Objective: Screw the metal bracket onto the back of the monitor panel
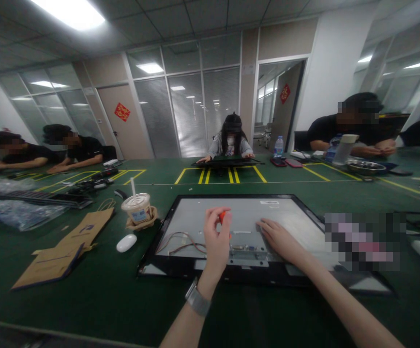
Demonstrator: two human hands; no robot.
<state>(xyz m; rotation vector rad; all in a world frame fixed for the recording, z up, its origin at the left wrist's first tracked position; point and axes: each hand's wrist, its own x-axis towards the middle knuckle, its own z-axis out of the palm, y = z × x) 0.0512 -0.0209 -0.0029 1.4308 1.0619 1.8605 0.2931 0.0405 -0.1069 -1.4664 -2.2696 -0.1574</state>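
Note:
A flat display panel (297,220) lies face down in front of me, its grey metal back framed by a black border. My left hand (217,234) is closed around an orange-handled screwdriver (223,215), held above the middle of the back; its tip is hidden behind my fingers. My right hand (277,236) rests flat on the metal to the right, fingers stretched out and holding nothing. Between and below the hands sits a bracket with connector ports (248,249). Thin loose wires (181,237) curl over the panel's left part.
Left of the panel are a white mouse (126,243), a lidded drink cup (137,208) in a cardboard holder and a flattened paper bag (68,246). Plastic wrapping (24,212) lies farther left. Across the green table (159,174), a person handles another panel (228,163); others sit at both sides.

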